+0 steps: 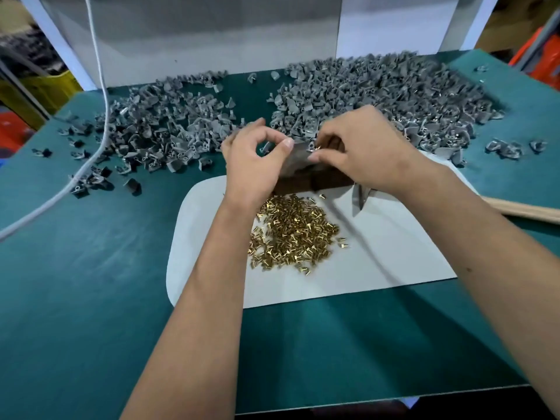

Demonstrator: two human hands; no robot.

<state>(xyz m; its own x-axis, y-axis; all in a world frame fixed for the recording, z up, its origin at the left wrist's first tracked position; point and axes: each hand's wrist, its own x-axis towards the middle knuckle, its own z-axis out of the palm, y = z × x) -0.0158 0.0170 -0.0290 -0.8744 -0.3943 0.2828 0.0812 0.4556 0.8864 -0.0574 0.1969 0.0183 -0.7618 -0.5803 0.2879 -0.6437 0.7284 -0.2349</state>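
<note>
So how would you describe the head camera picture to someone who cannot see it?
Over a dark block, the left hand holds a grey plastic part while the right hand pinches a small brass pin at it. More brass pins lie heaped on a white mat; grey parts are piled on the green table.

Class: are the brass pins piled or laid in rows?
Piled: the brass pins lie jumbled in a loose heap on the white sheet.

A factory assembly bench: heaps of grey plastic parts [378, 95] and brass pins [292, 230] cover the green table [91, 268].
</note>
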